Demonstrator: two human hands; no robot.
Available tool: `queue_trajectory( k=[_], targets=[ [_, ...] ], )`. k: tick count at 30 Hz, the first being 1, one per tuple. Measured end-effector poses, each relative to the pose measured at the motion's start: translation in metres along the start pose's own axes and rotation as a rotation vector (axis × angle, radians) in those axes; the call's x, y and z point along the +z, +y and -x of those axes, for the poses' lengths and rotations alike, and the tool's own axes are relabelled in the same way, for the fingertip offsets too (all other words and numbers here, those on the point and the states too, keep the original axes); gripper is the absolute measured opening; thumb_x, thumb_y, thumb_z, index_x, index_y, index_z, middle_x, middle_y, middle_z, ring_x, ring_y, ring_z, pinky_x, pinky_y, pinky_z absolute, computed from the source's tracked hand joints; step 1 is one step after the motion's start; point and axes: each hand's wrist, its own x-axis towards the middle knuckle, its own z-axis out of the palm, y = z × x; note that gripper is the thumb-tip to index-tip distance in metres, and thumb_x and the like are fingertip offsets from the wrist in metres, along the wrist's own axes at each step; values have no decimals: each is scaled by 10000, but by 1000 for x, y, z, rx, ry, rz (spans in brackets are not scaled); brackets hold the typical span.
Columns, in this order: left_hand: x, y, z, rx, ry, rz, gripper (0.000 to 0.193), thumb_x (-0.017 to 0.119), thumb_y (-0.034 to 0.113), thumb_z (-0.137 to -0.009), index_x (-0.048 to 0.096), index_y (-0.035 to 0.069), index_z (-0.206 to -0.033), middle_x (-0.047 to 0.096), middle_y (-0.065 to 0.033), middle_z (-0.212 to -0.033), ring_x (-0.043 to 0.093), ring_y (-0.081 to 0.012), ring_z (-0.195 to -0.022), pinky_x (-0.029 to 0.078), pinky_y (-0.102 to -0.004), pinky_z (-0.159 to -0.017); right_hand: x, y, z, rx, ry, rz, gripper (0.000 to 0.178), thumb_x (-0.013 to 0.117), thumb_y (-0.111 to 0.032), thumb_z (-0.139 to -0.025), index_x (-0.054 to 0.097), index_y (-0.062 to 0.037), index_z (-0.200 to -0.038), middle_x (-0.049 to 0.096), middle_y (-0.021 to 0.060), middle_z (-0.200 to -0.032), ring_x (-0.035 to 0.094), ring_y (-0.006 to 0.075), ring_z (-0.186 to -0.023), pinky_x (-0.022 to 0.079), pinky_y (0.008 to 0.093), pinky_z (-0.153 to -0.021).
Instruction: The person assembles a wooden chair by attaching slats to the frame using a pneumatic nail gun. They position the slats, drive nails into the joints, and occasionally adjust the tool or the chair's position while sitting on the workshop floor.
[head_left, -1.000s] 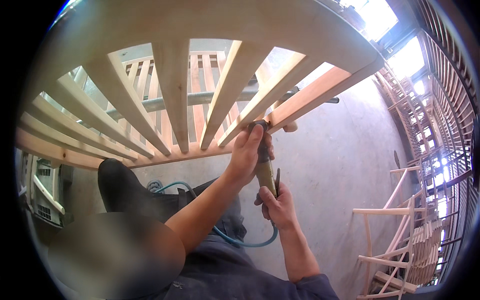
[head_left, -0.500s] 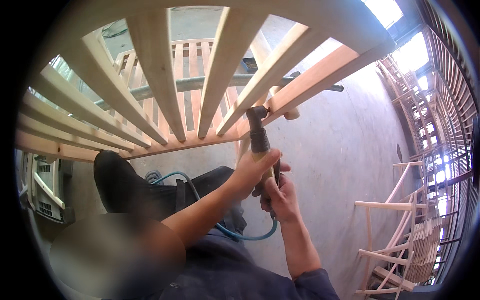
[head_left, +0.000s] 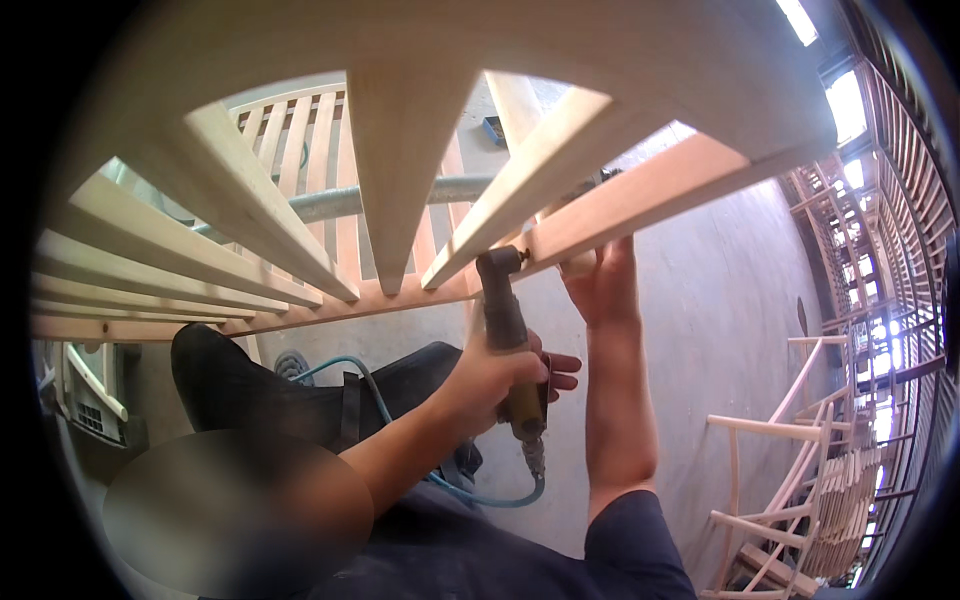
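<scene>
Pneumatic tool (head_left: 510, 345) sits upright under the slatted wooden frame (head_left: 640, 190), its angled head touching the frame's lower rail; I see my left hand (head_left: 495, 380) wrapped tight round its body. My right hand (head_left: 605, 285) is raised, fingers curled against the rail just beside the head; a teal hose (head_left: 480, 495) trails from the tool's base.

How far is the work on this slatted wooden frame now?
Done: the slats already sit in the frame. In hand: the left hand holds an air tool against the corner joint, while the right hand grips the rail. Left: which joints remain cannot be told.
</scene>
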Motion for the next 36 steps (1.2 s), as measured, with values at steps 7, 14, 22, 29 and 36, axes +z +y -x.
queue_trajectory(
  k=[7,14,22,29,36],
  targets=[
    [8,6,0,-28,-4,47,141,608,-17,-772,591,33,-902,673,-309,-1200,691,-387,-1082,538,-481,-925,8,-2,-4,110,-197,58,333,547,-127,-949,617,78,-1202,682,166,-1095,686,239,-989,551,348,-861],
    [14,5,-1,-11,13,47,105,663,23,-835,586,46,-902,676,-275,-1198,695,-370,-1065,545,-466,-883,9,-6,6,135,-118,59,489,575,-273,-995,534,90,-1321,674,187,-1142,681,249,-1008,534,389,-925],
    [7,3,2,24,89,-22,179,749,101,-874,586,50,-929,706,-219,-1080,723,-323,-987,567,-448,-857,-33,14,144,498,-404,17,1033,589,-686,-940,260,66,-1567,527,240,-1451,577,404,-1313,562,495,-970],
    [29,33,-15,216,343,-223,193,719,177,-947,605,21,-956,696,-144,-871,702,-252,-741,581,-354,-703,-6,0,150,824,-385,56,700,765,-358,-902,461,47,-1386,683,209,-1195,731,365,-1055,625,329,-729],
    [6,49,-21,88,241,-130,165,716,99,-886,583,50,-971,608,-84,-750,665,-230,-671,555,-355,-611,-5,25,151,711,-325,48,606,774,-328,-870,534,35,-1292,715,183,-1043,743,272,-888,565,298,-603]
  ],
)
